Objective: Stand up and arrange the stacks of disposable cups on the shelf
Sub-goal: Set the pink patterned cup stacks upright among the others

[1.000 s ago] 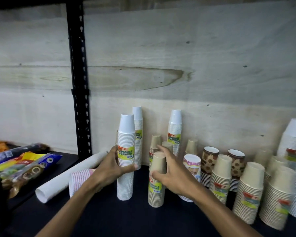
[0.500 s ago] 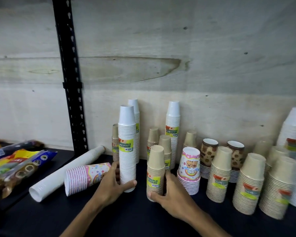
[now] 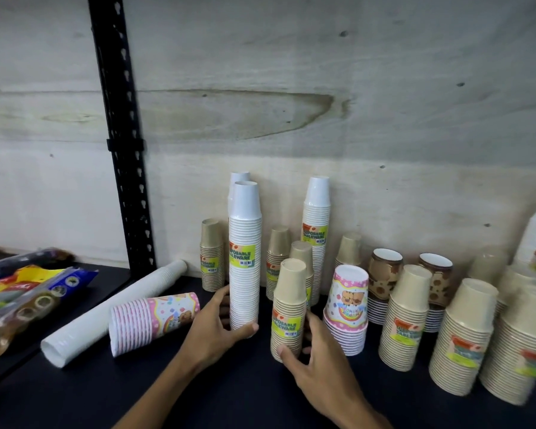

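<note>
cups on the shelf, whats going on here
A person is sorting stacks of disposable cups on a dark shelf. The left hand grips the base of a tall white stack, which stands upright. The right hand grips a shorter beige stack beside it, also upright. Many more stacks already stand along the back wall and to the right. Two still lie on their sides at the left: a long white stack and a pink patterned stack.

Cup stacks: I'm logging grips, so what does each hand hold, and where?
Left hand grips the tall white stack near its base; right hand grips the tan stack near its base.
</note>
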A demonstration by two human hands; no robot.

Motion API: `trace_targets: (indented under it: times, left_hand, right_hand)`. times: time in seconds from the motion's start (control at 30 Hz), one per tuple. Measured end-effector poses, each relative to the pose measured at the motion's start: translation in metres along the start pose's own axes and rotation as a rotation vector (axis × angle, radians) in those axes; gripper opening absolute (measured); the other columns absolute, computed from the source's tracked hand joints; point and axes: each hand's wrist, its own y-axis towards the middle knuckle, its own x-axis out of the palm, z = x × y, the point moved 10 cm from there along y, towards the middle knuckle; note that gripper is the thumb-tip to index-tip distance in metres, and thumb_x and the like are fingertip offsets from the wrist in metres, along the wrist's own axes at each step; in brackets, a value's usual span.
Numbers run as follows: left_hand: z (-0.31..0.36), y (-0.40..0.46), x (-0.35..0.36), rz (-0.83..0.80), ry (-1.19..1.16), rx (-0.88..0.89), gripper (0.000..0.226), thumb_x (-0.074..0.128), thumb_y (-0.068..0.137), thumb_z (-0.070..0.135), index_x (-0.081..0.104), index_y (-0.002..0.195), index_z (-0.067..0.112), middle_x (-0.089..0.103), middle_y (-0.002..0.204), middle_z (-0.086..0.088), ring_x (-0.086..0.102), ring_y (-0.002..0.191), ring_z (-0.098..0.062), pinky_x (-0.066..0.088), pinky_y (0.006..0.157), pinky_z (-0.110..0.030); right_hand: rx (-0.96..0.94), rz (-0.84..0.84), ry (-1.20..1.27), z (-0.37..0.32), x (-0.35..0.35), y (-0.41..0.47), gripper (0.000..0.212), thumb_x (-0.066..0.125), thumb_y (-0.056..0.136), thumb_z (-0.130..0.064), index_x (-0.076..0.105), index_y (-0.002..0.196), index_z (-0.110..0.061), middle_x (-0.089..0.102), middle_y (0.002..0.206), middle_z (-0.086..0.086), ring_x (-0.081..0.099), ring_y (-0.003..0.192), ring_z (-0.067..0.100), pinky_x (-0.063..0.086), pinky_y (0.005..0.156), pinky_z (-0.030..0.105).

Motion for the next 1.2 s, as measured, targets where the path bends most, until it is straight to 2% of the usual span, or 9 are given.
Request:
trace_targets:
  times: [0.13,0.23,0.4,0.47,0.63,0.83,1.03,1.2]
  left_hand:
    - [-0.009,0.001,0.002,-0.036,0.005,-0.015,0.096,0.088,0.058,0.044,0.042,0.139,0.022,0.065,0.121,0.011,0.064,0.109,-0.002,0.055,0.094,-0.028]
    - [-0.013,0.002,0.002,-0.038,-0.013,-0.033,0.102,0.088,0.052,0.054,0.043,0.138,0.021,0.064,0.124,0.010,0.064,0.112,-0.003,0.054,0.096,-0.031]
    - [-0.013,0.003,0.002,-0.034,0.001,-0.028,0.081,0.089,0.066,0.030,0.047,0.135,0.021,0.065,0.125,0.011,0.063,0.112,0.000,0.053,0.098,-0.030]
    - [-0.011,0.003,0.002,-0.028,0.006,-0.018,0.078,0.089,0.068,0.027,0.048,0.135,0.021,0.065,0.123,0.011,0.063,0.112,0.001,0.053,0.097,-0.028]
    - [-0.008,0.002,0.002,-0.029,0.014,-0.003,0.076,0.087,0.071,0.024,0.048,0.135,0.023,0.066,0.121,0.012,0.064,0.110,0.001,0.053,0.096,-0.025]
    - [-0.008,0.002,0.002,-0.017,0.044,0.007,0.077,0.087,0.071,0.026,0.048,0.138,0.021,0.066,0.118,0.011,0.065,0.107,-0.002,0.055,0.092,-0.024]
    - [-0.007,0.002,0.003,-0.030,0.033,0.008,0.080,0.087,0.070,0.027,0.048,0.140,0.023,0.067,0.120,0.011,0.065,0.108,-0.002,0.055,0.095,-0.029]
    - [-0.006,0.002,0.003,-0.029,0.048,0.002,0.081,0.087,0.070,0.026,0.048,0.140,0.022,0.067,0.118,0.011,0.065,0.106,0.000,0.054,0.090,-0.019]
  right_hand:
    - [0.011,0.019,-0.017,0.006,0.001,0.002,0.071,0.066,0.081,-0.049,0.035,0.143,-0.037,0.050,0.126,-0.022,0.052,0.118,-0.003,0.049,0.099,0.029]
    - [0.017,0.022,-0.009,0.008,0.001,0.003,0.075,0.068,0.081,-0.048,0.033,0.146,-0.035,0.050,0.131,-0.021,0.051,0.121,-0.003,0.048,0.101,0.030]
    - [0.030,0.031,-0.008,0.010,0.000,0.003,0.079,0.071,0.079,-0.047,0.033,0.147,-0.032,0.050,0.132,-0.018,0.051,0.121,-0.001,0.049,0.102,0.031]
    - [0.030,0.033,-0.010,0.010,-0.001,0.003,0.078,0.072,0.080,-0.046,0.034,0.146,-0.032,0.049,0.131,-0.018,0.051,0.120,0.000,0.049,0.102,0.031]
    - [0.027,0.041,-0.015,0.010,-0.001,0.003,0.071,0.071,0.081,-0.047,0.037,0.142,-0.032,0.051,0.127,-0.017,0.054,0.118,0.002,0.051,0.099,0.033]
    - [0.038,0.057,-0.017,0.012,-0.001,0.004,0.074,0.071,0.081,-0.047,0.037,0.143,-0.029,0.051,0.128,-0.016,0.055,0.117,0.002,0.051,0.099,0.033]
    - [0.031,0.074,-0.027,0.010,-0.003,0.003,0.071,0.073,0.083,-0.042,0.038,0.143,-0.028,0.052,0.129,-0.014,0.055,0.116,0.003,0.051,0.098,0.033]
    - [0.055,0.071,-0.040,0.013,-0.002,0.002,0.074,0.072,0.083,-0.045,0.035,0.144,-0.028,0.051,0.132,-0.013,0.054,0.120,0.006,0.051,0.099,0.036]
